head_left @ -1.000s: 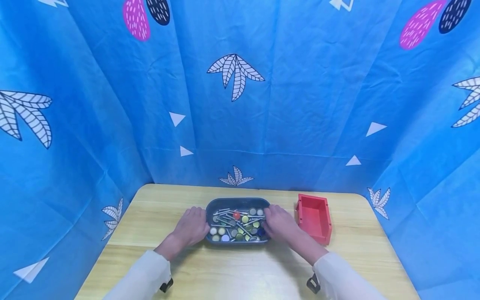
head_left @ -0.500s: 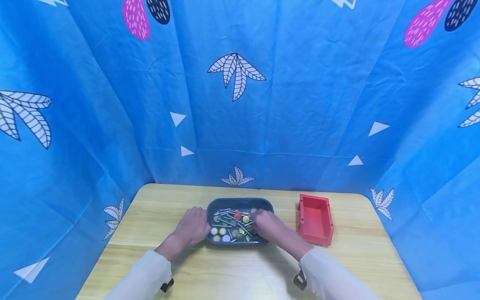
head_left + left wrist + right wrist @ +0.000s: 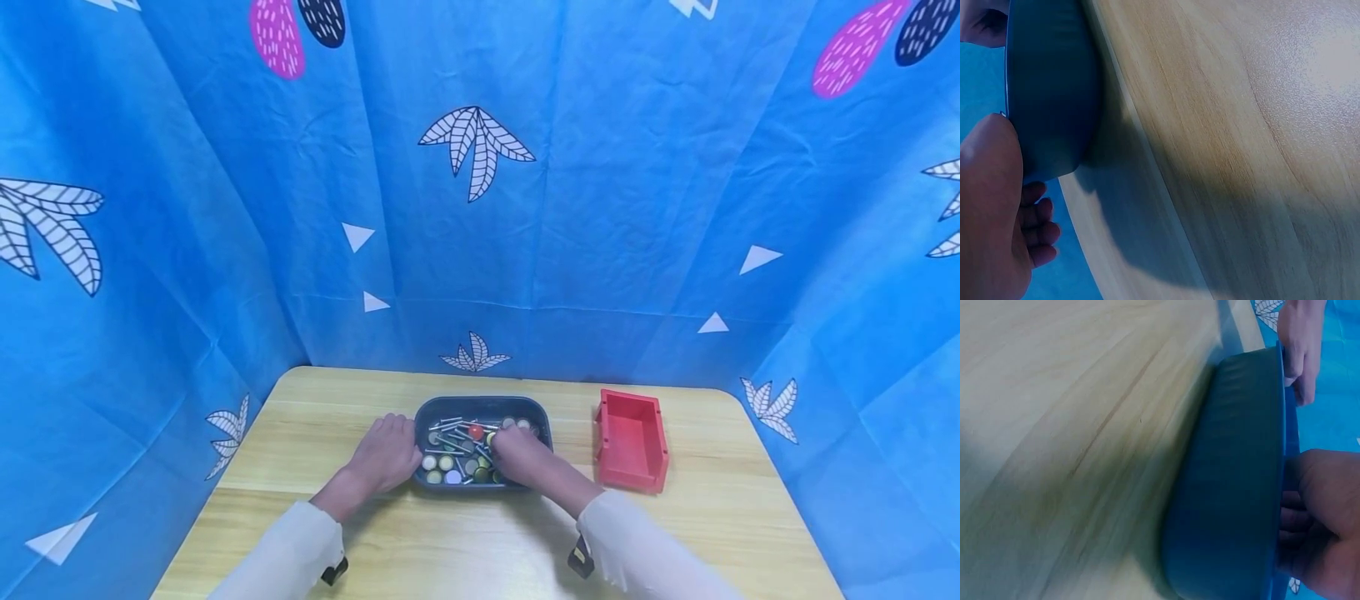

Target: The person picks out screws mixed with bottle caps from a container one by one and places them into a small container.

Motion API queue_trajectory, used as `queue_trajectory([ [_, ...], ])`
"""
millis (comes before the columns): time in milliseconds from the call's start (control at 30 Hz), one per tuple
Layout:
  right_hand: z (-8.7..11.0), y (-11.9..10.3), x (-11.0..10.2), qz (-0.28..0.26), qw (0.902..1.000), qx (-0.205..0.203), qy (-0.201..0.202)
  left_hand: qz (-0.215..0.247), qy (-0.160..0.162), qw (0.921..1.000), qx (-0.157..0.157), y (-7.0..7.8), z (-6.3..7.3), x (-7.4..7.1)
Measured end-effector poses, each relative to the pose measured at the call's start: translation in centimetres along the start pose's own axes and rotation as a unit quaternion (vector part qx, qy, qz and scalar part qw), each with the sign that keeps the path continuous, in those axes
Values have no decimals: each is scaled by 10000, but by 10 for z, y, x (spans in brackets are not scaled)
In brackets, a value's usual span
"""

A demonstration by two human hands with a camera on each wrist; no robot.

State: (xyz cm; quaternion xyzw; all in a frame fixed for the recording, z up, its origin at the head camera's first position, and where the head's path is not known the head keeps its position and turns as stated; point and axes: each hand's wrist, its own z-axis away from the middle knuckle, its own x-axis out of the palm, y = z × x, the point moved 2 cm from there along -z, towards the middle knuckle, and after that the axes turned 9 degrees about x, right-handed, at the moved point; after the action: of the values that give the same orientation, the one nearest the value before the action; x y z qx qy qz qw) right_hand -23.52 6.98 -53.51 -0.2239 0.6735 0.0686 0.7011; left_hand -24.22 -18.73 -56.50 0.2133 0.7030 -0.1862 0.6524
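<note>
A dark grey-blue plastic bin (image 3: 480, 406) stands on the table, full of metal screws and round discs in white, yellow, green and grey. One orange-red round piece (image 3: 476, 432) lies among them. My left hand (image 3: 384, 454) grips the bin's left end, its thumb at the rim in the left wrist view and its fingers curled by the end wall. Inside the right half of the bin, my right hand (image 3: 522, 454) reaches down among the pieces with bent fingers. Its fingertips are hidden behind the bin wall (image 3: 1229, 481) in the right wrist view, so anything pinched there cannot be seen.
A red open-topped box (image 3: 630, 440) stands to the right of the bin, apart from it. Both are on a light wooden table (image 3: 480, 542) with rounded far corners. A blue patterned curtain (image 3: 615, 208) closes off the back and both sides.
My right hand has moved left from the bin's right rim to inside the bin, over the pieces. My left hand keeps its grip on the left end.
</note>
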Motion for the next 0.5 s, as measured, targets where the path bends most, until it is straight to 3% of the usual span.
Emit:
queue_trajectory([
  [200, 0, 1, 8, -176, 9991, 314, -233, -5, 67, 10000, 29, 0, 0, -1],
  [500, 0, -1, 15, -123, 9990, 372, -204, 103, 71, 9999, -17, 2, 2, -1],
])
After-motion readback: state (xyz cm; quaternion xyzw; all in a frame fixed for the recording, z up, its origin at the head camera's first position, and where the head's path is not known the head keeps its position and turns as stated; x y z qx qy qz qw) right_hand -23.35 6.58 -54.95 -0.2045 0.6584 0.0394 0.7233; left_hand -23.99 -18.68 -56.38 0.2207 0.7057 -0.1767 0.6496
